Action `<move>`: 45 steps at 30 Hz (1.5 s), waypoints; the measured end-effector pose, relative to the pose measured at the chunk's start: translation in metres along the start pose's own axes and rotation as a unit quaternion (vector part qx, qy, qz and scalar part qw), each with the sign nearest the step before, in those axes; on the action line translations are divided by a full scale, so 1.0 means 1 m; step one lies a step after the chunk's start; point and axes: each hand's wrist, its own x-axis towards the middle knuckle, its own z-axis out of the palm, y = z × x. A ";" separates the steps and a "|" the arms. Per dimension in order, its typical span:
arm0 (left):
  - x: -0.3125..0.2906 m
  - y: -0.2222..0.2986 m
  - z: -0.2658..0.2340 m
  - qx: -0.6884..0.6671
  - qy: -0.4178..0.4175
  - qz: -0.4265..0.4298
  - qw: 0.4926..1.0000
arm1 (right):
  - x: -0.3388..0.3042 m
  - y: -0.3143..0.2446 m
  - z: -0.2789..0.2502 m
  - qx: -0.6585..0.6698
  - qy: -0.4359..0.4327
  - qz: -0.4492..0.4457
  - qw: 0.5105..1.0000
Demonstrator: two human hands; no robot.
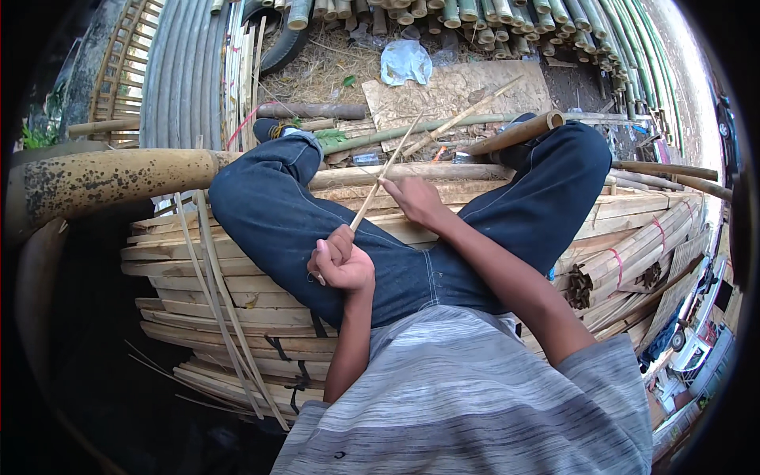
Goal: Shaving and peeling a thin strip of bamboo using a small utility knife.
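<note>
A thin pale bamboo strip (366, 208) slants up and away from my lap. My left hand (343, 263) is closed around its near end, above my left thigh. Higher up the strip, my right hand (412, 199) is curled, with its thumb and finger pinching the strip. Whether the right fingers hide anything else, I cannot tell. Past my hands, a second split bamboo stick (465, 116) lies at a slant across a green pole (431, 124).
Stacked split bamboo slats (237, 297) lie beneath my legs. A thick spotted bamboo pole (119, 184) juts out left. Cut bamboo poles (507, 16) are piled at the back, near a white plastic bag (405, 62) and a brown board (507, 83). Tied bundles (633, 257) lie right.
</note>
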 end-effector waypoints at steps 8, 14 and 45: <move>0.006 -0.003 -0.002 -0.027 0.060 -0.036 0.997 | -0.015 -0.023 0.020 -0.132 0.142 -0.265 0.945; 0.010 -0.010 0.003 -0.005 0.041 -0.026 0.999 | -0.014 -0.031 0.011 -0.141 0.140 -0.221 0.955; 0.009 -0.008 -0.003 0.005 -0.013 0.005 1.000 | -0.021 -0.047 0.007 -0.091 0.005 -0.091 0.992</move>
